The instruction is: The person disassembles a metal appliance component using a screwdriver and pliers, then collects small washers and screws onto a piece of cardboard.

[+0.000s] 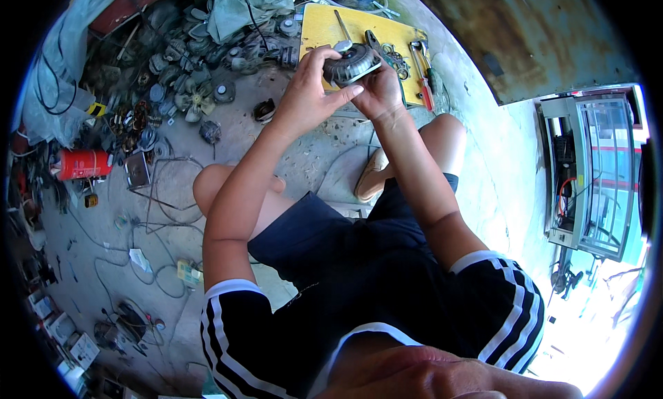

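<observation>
A round, dark grey, ribbed part (349,67), which looks like a motor casing, is held up between my two hands over the near edge of a yellow board (319,27). My left hand (312,93) grips its left side, with the thumb stretched along the underside. On the right, my right hand (384,89) is closed around its lower right edge, most of those fingers hidden behind it. Beyond the part lie a thin rod-like tool (341,23), dark-handled pliers (372,40), several dark metal rings (396,59) and a tool with red handles (424,81).
A heap of grey motor parts and fan blades (195,98) covers the floor at far left. Nearer are a red canister (84,164) and loose cables (156,250). A rusty metal panel (511,40) overhangs the far right, above a glass-fronted cabinet (602,174).
</observation>
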Tool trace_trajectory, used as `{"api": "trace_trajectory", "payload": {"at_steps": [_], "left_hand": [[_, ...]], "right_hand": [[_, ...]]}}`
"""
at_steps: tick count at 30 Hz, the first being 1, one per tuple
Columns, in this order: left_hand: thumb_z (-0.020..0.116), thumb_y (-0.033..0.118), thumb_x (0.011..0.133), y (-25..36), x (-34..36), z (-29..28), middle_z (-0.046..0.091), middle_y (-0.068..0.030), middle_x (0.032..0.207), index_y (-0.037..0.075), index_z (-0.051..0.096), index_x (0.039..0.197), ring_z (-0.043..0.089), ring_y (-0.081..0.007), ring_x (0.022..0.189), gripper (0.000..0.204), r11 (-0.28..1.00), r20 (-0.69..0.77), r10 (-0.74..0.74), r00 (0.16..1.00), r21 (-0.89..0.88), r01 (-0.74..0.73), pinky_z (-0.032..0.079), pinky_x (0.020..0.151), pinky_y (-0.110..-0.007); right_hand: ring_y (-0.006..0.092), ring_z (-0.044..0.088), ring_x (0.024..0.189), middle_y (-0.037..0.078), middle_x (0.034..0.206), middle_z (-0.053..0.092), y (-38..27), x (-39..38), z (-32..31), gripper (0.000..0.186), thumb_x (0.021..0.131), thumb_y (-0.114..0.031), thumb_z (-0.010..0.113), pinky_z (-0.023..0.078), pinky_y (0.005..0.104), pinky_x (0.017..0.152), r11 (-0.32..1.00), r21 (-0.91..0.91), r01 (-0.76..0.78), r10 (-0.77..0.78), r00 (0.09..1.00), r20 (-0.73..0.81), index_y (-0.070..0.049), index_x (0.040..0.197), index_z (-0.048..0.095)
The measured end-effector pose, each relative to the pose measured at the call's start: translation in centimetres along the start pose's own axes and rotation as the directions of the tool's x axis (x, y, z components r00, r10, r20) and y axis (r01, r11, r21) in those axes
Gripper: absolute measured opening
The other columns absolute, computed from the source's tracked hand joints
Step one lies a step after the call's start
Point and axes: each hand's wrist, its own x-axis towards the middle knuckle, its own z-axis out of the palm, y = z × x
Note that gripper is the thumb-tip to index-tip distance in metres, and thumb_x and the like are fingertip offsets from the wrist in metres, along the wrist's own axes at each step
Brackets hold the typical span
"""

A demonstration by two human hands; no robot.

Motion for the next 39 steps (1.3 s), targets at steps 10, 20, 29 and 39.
{"api": "trace_trajectory", "payload": {"at_steps": [10, 20, 29, 39], "left_hand": [[0.085, 0.025, 0.073, 0.9, 1.4, 0.9, 0.052, -0.0239, 0.126, 0.004, 0.031, 0.136, 0.053, -0.0277, 0.119, 0.086, 0.875, -0.047, -0.298, 0.953, -0.412, 0.253, 0.047, 0.097, -0.039], [0.084, 0.027, 0.076, -1.1, 2.4, 0.1, 0.061, -0.0114, 0.113, 0.006, 0.034, 0.133, 0.059, -0.0166, 0.105, 0.079, 0.504, 0.056, -0.481, 0.875, -0.799, 0.328, 0.047, 0.088, -0.031], [0.086, 0.033, 0.07, -2.6, 2.2, 0.8, 0.051, -0.0178, 0.126, 0.004, 0.029, 0.142, 0.056, -0.0209, 0.109, 0.096, 0.687, 0.025, -0.401, 0.916, -0.654, 0.318, 0.05, 0.088, -0.033], [0.085, 0.028, 0.065, -1.8, 1.3, 0.4, 0.057, -0.0197, 0.122, 0.011, 0.031, 0.142, 0.059, -0.0282, 0.11, 0.095, 0.965, 0.002, -0.156, 0.988, -0.211, 0.153, 0.048, 0.095, -0.037]], "right_hand": [[0.0327, 0.055, 0.117, 0.019, 0.126, 0.054, 1.0, -0.3, 1.5, 0.048, 0.103, -0.039, 0.038, 0.043, 0.0487, 0.105, 0.991, -0.084, 0.103, -0.114, 0.983, -0.147, 0.002, 0.128, 0.045], [0.0218, 0.064, 0.09, 0.012, 0.095, 0.064, -7.1, -0.3, -1.3, 0.028, 0.101, -0.012, 0.044, 0.055, 0.03, 0.083, 0.955, -0.268, -0.129, 0.066, 0.97, -0.235, 0.006, 0.115, 0.06], [0.0382, 0.065, 0.096, 0.02, 0.099, 0.069, -14.6, 2.3, -6.7, 0.024, 0.091, -0.017, 0.052, 0.051, 0.045, 0.085, -0.83, -0.509, -0.229, -0.372, 0.907, 0.199, -0.007, 0.101, 0.071], [0.0183, 0.065, 0.092, 0.01, 0.105, 0.068, -7.7, -1.6, 4.7, 0.031, 0.095, -0.025, 0.061, 0.051, 0.0323, 0.082, -0.461, -0.86, 0.221, -0.141, 0.938, 0.316, -0.009, 0.121, 0.064]]}}
